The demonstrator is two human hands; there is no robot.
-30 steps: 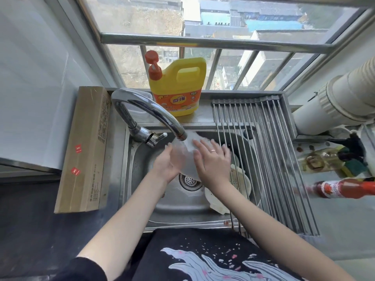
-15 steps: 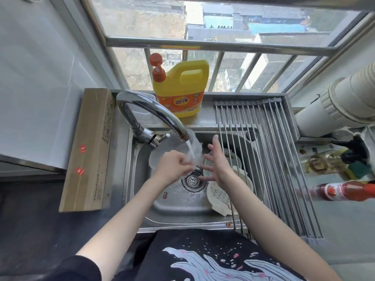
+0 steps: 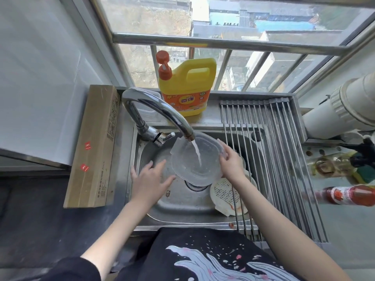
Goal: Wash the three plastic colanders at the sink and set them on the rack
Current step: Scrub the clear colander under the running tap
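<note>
I am rinsing the clear colander [image 3: 194, 161] under the faucet [image 3: 160, 110], and this step goes well only if the water reaches every part of it. My right hand [image 3: 231, 165] holds it by the rim at the 3 o'clock side, fingers curled over the edge, with the bowl tilted toward me so the stream [image 3: 196, 151] falls into its inside. My left hand [image 3: 150, 179] is off it, fingers spread and relaxed at the 9 o'clock side, just beside the rim but not touching as far as I can tell.

The colander hangs over the drain in the middle of the sink [image 3: 142, 159]. I judge the good move is to bring the left hand back onto the near rim and turn the bowl slowly, so the water sweeps round the wall and through the holes, then flip it to rinse the outside. One hand alone on wet thin plastic may slip, so I want two contact points before turning.

The white colander [image 3: 225, 193] lies at 5 o'clock in the basin, partly under the rack [image 3: 284, 159], with reddish stains on its rim; it looks unwashed. A third one seems to sit beneath it, though I cannot tell for sure. The rack's rods at 2 o'clock bear nothing yet. The detergent jug [image 3: 188, 90] stands at 12 o'clock.
</note>
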